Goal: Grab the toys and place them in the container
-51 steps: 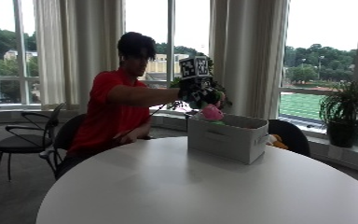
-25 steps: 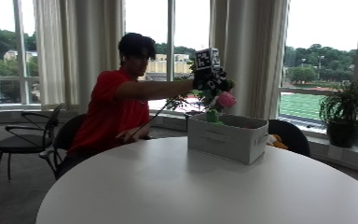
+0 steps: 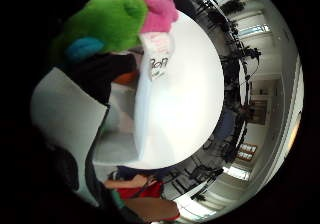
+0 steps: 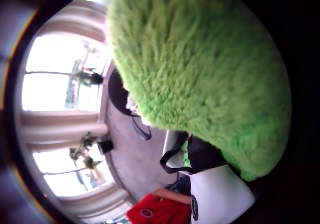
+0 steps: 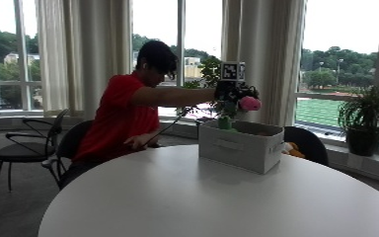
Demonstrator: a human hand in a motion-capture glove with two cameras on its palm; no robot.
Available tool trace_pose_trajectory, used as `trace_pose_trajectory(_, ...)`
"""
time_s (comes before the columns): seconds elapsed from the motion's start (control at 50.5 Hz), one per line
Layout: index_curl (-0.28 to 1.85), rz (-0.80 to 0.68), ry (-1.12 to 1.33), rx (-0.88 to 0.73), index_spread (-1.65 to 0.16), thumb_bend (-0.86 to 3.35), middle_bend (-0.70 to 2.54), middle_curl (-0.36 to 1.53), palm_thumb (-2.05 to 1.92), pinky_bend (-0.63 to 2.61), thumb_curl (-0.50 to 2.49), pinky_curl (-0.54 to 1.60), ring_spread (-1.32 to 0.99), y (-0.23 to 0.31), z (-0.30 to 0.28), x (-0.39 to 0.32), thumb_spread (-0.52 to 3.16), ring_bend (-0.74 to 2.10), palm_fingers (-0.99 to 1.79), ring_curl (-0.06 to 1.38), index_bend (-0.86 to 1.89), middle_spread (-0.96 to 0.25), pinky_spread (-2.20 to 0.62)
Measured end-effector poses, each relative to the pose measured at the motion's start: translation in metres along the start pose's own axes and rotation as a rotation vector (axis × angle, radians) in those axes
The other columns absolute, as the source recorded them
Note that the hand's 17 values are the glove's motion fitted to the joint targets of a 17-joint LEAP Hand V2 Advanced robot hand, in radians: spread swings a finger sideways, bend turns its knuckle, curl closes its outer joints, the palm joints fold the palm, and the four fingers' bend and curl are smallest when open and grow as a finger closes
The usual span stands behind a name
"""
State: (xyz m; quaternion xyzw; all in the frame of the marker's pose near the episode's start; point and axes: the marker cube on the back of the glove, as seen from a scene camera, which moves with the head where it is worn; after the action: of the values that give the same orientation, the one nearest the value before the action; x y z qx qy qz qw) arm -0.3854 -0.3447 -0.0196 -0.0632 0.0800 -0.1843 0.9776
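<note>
In the outside view my gloved right hand is stretched out over the grey fabric container on the round white table. It grips a green and pink plush toy, whose green end hangs down to the container's rim. The little finger side palm view shows the toy's green part, its pink part and a white tag above the open container. Green fur fills most of the thumb side palm view.
The container stands toward the table's far side. A dark chair with something orange on it stands behind it. A potted plant sits on the window sill. More chairs stand at the left.
The hand has lowered the plush toy from above the container down to its rim.
</note>
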Motion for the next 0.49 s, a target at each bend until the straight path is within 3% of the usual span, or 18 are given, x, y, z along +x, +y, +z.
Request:
trace_pose_trajectory(0.079,0.87,0.119,-0.037,-0.006,-0.38,0.06,0.33,0.66,0.28,1.32,0.94,0.51,-0.38,0.001,-0.005,-0.006,0.82,0.90,0.13,0.61,0.25,-0.33,-0.37)
trace_pose_trajectory(0.099,0.84,0.114,-0.035,-0.005,-0.39,0.01,0.29,0.64,0.21,1.35,0.90,0.52,-0.34,0.002,-0.006,-0.008,0.85,0.82,-0.06,0.58,0.17,-0.31,-0.34)
trace_pose_trajectory(0.178,0.75,-0.020,-0.012,0.006,-0.41,-0.03,0.24,0.60,0.16,1.40,0.82,0.50,-0.28,0.009,-0.006,-0.003,0.96,0.74,-0.07,0.55,0.09,-0.25,-0.30)
trace_pose_trajectory(0.237,0.66,-0.019,-0.029,0.014,-0.41,-0.03,0.20,0.58,0.15,1.44,0.77,0.49,-0.25,0.013,-0.007,-0.010,1.02,0.77,-0.05,0.53,0.03,-0.21,-0.28)
trace_pose_trajectory(0.317,0.56,-0.303,0.009,0.021,-0.41,-0.03,0.17,0.54,0.13,1.50,0.71,0.48,-0.24,0.024,-0.006,0.001,1.08,0.86,-0.02,0.53,0.00,-0.17,-0.28)
trace_pose_trajectory(0.416,0.47,-0.230,0.008,0.037,-0.41,-0.02,0.15,0.51,0.12,1.57,0.65,0.48,-0.23,0.021,-0.006,0.009,1.12,0.94,-0.02,0.54,0.02,-0.13,-0.28)
trace_pose_trajectory(0.495,0.42,-0.070,-0.061,0.062,-0.41,-0.02,0.15,0.48,0.12,1.60,0.61,0.47,-0.23,0.018,-0.011,-0.002,1.15,0.98,-0.03,0.54,0.05,-0.11,-0.28)
